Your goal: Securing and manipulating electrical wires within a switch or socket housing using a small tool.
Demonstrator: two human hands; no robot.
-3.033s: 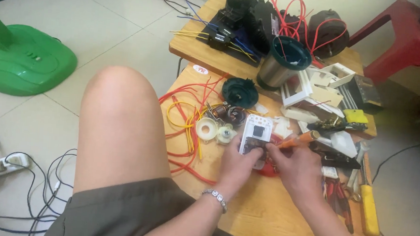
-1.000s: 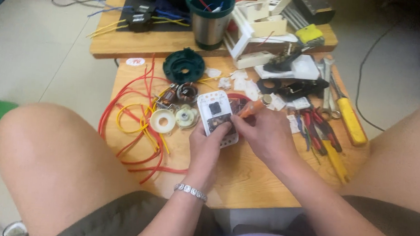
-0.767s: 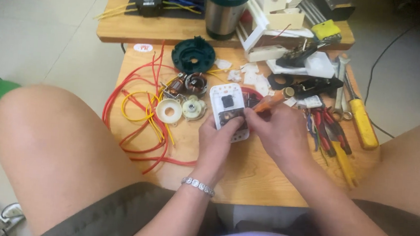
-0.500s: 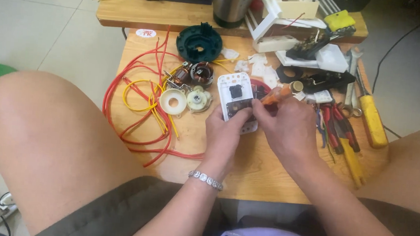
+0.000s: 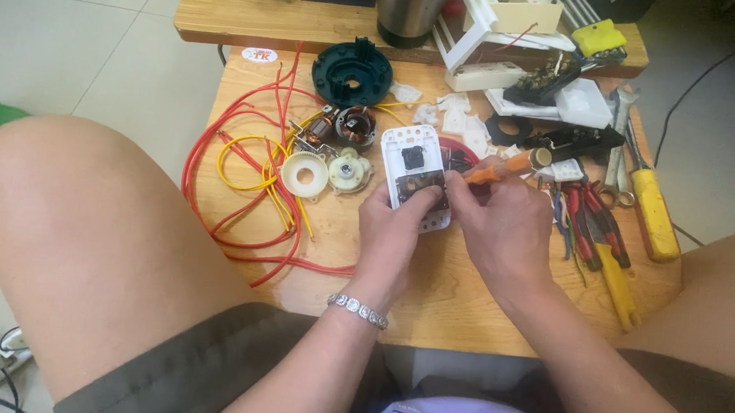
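My left hand [image 5: 396,230] grips the lower edge of a small white plastic panel [image 5: 414,154] with a dark square opening, held over a low wooden table [image 5: 430,297]. My right hand [image 5: 504,229] holds an orange-handled screwdriver [image 5: 508,165], its tip against the panel's middle. The fingers of both hands meet at the panel and hide its lower half. A silver bracelet [image 5: 358,309] circles my left wrist.
Red and yellow wires [image 5: 244,181] loop at the table's left. White gears [image 5: 327,173], a copper-wound motor [image 5: 347,127] and a dark green round housing [image 5: 353,72] lie beside the panel. Pliers and a yellow-handled screwdriver [image 5: 656,214] lie right. A steel cup [image 5: 412,7] stands behind. My knees flank the table.
The view has tilted down and closer onto the table. Both hands have stayed on the white panel, with the screwdriver held against it throughout.
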